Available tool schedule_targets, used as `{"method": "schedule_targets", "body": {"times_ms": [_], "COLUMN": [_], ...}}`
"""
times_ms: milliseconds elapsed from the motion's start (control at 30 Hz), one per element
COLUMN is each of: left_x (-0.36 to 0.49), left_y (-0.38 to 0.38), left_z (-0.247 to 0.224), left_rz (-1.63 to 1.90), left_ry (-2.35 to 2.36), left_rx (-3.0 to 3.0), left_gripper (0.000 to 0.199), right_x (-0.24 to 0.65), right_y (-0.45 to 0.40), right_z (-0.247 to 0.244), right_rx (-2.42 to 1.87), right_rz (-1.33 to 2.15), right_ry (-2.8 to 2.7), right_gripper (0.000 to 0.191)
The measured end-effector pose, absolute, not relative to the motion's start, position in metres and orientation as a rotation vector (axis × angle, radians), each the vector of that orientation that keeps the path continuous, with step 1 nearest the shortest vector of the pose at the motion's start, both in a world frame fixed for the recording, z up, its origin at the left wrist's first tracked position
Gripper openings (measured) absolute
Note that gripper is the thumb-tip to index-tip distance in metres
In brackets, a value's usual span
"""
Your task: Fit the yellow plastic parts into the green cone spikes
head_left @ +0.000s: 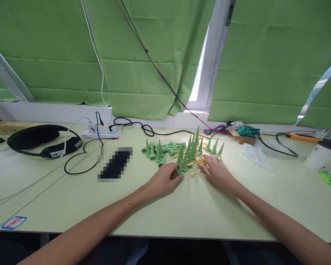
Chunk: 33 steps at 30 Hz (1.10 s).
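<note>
Near the middle of the table, my left hand is closed around the lower part of an upright green plastic cone, thumb on one side and fingers on the other. Another green cone stands just to its right. My right hand rests at the edge of a scatter of small yellow plastic pieces, with a gap between thumb and fingers; nothing shows in its grip. Several more green cones stand upright behind both hands. Other green tube-shaped pieces lie on their sides at the left of the group.
Headphones, a power strip and a blurred dark object are on the left. To the right are a small cardboard box, clear plastic bags and a white container. Black cables run along the back.
</note>
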<state>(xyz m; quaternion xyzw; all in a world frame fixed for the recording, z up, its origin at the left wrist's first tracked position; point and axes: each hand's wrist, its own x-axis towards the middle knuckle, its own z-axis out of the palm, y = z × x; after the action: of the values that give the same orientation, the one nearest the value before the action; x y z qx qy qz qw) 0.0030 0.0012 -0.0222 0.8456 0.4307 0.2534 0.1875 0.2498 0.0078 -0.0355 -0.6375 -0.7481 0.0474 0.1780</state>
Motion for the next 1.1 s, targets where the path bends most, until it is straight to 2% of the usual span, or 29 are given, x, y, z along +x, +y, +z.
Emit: {"method": "schedule_targets", "body": {"times_ms": [167,433,700,1100], "left_x": [0.004,0.003,0.003,0.006], "left_y": [0.002,0.003,0.003,0.002], "left_z": [-0.023,-0.025,-0.026,-0.025], "left_rz": [0.715,0.715,0.721,0.708], "left_ry": [1.196,1.199,1.180,1.164], "left_rx": [2.389,2.404,2.409,2.404], "left_gripper": [0.028,0.030,0.029,0.029], "right_x": [0.249,0.248,0.259,0.254], "right_y": [0.010,0.013,0.001,0.008], "right_z": [-0.042,-0.047,-0.038,-0.053], "right_rx": [-1.623,-1.518,-1.430,-1.335], "right_rz": [0.196,0.301,0.548,0.406], "right_ry": [-2.095,-2.022,-2.039,-1.927], "right_gripper": [0.037,0.044,0.066,0.038]}}
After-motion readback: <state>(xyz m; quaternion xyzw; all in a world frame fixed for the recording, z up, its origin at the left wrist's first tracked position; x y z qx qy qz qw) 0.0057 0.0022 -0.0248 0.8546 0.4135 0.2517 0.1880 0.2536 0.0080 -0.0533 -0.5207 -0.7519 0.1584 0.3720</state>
